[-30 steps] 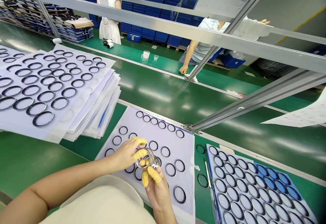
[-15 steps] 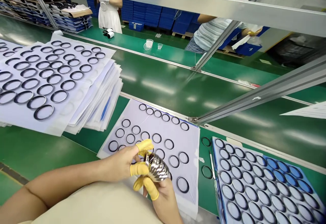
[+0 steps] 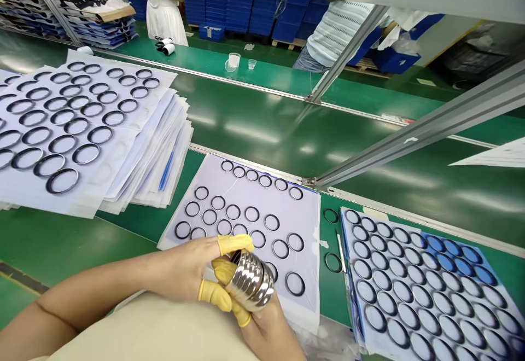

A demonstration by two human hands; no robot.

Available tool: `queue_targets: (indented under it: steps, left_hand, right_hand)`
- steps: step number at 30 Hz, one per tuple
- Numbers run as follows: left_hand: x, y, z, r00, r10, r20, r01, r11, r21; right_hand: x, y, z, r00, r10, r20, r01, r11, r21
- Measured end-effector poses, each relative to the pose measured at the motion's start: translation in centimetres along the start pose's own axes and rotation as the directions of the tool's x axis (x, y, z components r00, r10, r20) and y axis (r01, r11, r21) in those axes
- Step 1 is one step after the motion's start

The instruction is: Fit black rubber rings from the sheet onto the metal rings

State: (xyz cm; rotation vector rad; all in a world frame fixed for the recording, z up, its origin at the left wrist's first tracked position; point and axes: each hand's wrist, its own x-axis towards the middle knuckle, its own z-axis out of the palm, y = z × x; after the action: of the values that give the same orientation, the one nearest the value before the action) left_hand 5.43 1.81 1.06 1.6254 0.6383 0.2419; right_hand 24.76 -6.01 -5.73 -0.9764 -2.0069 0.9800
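- Stack (image 3: 253, 280) of shiny rings sits between both hands, in front of the torso and raised over the near part of the sheet (image 3: 246, 194).
- Its long axis slants across the view: one end points up and left toward the left hand (image 3: 191, 267), the other down and right over the right hand (image 3: 268, 324).
- From the left hand, the stack lies directly to the right; from the right hand, it lies just above and a little left.
- The right hand holds the stack from below, its palm near the lower right end. How far its fingers reach inside the rings is hidden.
- The left hand has one finger laid over the upper left end and its thumb lower down, a gap between them. Whether it pinches a ring or only steadies that end, I cannot tell.
- Another yellow-covered fingertip shows at the stack's left end; which hand owns it is unclear.
- Both hands are close to the stack, but the left is nearer its upper left end. A ring there would, I judge, slide most easily along the axis, toward the left hand.
- Beyond the stack, flat rings (image 3: 276, 273) lie on the sheet, the nearest partly hidden behind it.
- Right of the sheet, two loose rings (image 3: 340, 263) lie on the bench (image 3: 331, 298), beside the blue sheet (image 3: 437, 245) with its close rows.
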Motion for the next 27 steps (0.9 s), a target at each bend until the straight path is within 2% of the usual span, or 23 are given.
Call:
queue_targets:
  steps: [4,10,15,20,27]
  left_hand:
    - [-0.3,-0.3,0.0,0.999,0.044,0.008,-0.045,0.998,0.052]
    - [-0.5,-0.6,0.3,0.998,0.065,0.009,-0.065,0.997,0.036]
    - [-0.4,-1.0,0.6,0.990,0.142,0.003,-0.142,0.989,0.033]
    - [-0.4,-1.0,0.9,0.975,0.224,0.011,-0.223,0.966,0.132]
    - [-0.7,-1.2,1.4,0.963,0.266,0.029,-0.266,0.939,0.217]
  right_hand:
    - [-0.4,0.3,-0.1,0.993,-0.114,-0.018,0.109,0.978,-0.179]
    - [0.4,-0.7,-0.7,0.971,-0.236,-0.026,0.216,0.925,-0.314]
    - [1.3,-1.7,-0.8,0.941,-0.312,-0.131,0.252,0.905,-0.344]
    - [1.7,-2.1,-0.9,0.919,-0.360,-0.161,0.275,0.878,-0.393]
    - [1.8,-2.5,-1.0,0.903,-0.378,-0.203,0.298,0.893,-0.337]
